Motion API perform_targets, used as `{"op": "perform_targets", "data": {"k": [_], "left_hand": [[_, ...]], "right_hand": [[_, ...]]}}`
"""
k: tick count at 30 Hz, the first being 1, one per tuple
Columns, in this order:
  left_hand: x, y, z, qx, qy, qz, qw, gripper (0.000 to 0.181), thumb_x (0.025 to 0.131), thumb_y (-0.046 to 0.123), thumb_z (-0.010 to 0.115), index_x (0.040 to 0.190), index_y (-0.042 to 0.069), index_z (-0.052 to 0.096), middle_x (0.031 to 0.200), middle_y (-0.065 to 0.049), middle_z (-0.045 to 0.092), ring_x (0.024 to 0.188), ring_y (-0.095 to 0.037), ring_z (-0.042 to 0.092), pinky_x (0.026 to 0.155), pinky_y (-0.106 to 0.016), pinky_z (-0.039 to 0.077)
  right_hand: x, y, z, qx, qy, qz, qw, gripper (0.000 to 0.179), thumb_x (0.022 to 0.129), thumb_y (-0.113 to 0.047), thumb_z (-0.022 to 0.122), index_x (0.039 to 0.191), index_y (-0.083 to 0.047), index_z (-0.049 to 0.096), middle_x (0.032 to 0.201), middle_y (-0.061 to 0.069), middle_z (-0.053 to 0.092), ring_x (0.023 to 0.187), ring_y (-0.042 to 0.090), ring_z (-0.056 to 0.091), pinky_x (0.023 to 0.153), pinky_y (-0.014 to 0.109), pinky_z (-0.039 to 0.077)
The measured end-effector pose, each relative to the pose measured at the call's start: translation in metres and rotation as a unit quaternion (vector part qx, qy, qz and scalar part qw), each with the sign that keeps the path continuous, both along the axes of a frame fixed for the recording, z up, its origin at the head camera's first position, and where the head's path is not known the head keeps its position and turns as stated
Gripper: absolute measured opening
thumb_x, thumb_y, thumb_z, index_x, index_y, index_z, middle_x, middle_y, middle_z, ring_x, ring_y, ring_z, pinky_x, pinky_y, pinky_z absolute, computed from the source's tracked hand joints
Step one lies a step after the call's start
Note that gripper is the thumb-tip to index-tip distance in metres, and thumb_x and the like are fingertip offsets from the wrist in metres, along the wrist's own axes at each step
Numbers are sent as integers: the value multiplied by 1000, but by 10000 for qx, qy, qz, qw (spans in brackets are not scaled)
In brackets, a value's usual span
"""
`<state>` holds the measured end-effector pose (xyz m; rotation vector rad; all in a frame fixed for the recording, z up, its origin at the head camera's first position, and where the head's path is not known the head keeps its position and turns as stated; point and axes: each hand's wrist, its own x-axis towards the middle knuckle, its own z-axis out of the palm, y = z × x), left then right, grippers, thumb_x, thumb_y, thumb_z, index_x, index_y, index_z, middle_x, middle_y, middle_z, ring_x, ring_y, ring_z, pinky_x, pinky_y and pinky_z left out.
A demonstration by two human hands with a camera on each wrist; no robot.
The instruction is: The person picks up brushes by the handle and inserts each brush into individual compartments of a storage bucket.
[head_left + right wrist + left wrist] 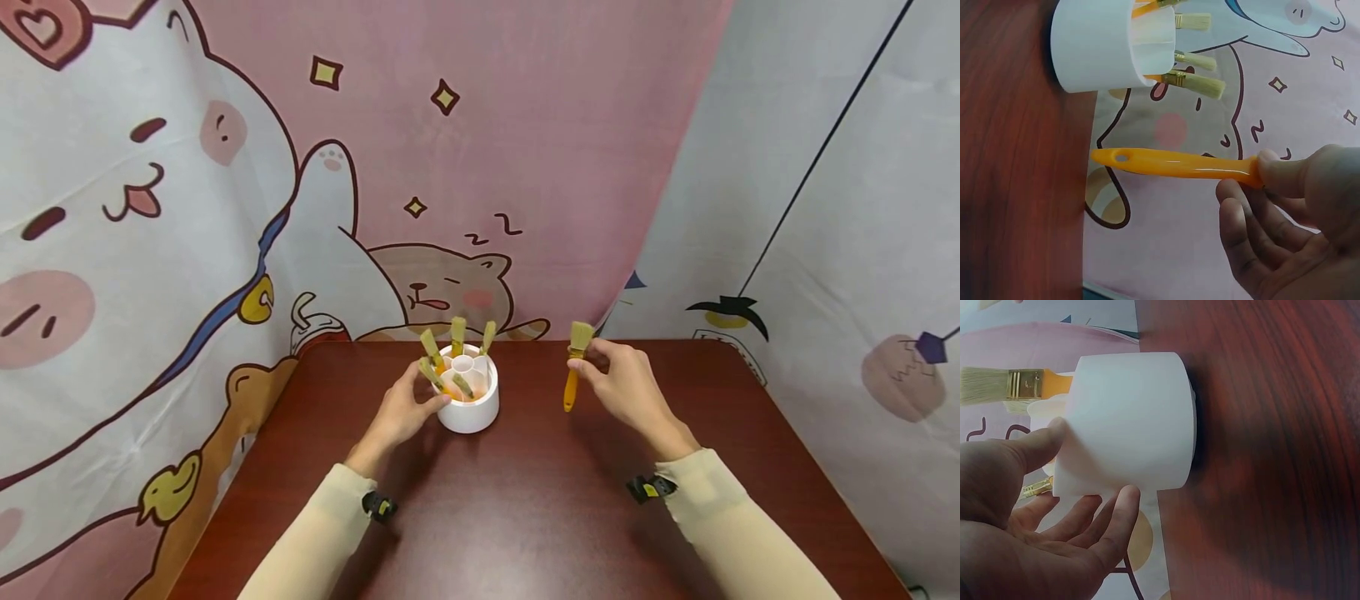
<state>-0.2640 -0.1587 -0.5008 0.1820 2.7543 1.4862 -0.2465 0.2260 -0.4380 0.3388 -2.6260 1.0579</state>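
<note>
A white round brush holder (468, 412) stands on the table with several paintbrushes upright in its compartments, bristles up. My left hand (403, 408) grips the holder's left side, its thumb at the rim and its fingers along the wall, as the left wrist view shows. To the right of the holder, my right hand (626, 383) pinches a paintbrush (572, 390) near the metal band between thumb and fingers. This brush is held upright, bristles up, its orange handle (1179, 164) pointing down. In the right wrist view its bristles are hidden behind the hand.
The reddish-brown wooden table (510, 508) ends at a cartoon-printed curtain (555, 167) just behind the holder. More printed cloth (847, 250) hangs along the right side. Both sleeved forearms reach in from the near edge, a black band at each wrist.
</note>
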Motion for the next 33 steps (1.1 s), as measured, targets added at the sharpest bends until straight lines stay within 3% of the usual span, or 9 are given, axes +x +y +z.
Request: {"op": "perform_targets", "data": {"k": [3,17,33], "left_hand": [[0,0,1,47,21,-30,10000,73,108,16,86,171,15,51,161,-23,69,146,-46,72,119,-65,60],[-1,0,1,7,-41,-43,10000,75,108,17,87,173,15,50,163,-21,69,148,-44,72,120,-63,60],[-2,0,1,-46,-25,-21,10000,74,108,16,86,172,15,50,161,-21,70,144,-44,73,117,-62,62]], "right_hand": [[-3,-6,2,-96,72,59,9999,16,112,-22,82,121,-9,84,112,10,90,105,33,87,93,58,70],[-27,-39,9,-469,438,154,9978,18,108,-22,88,121,-10,84,113,11,90,111,35,88,100,59,68],[-40,-73,8,-584,639,275,9959,17,106,-24,90,113,-10,84,104,8,89,102,31,86,96,52,69]]}}
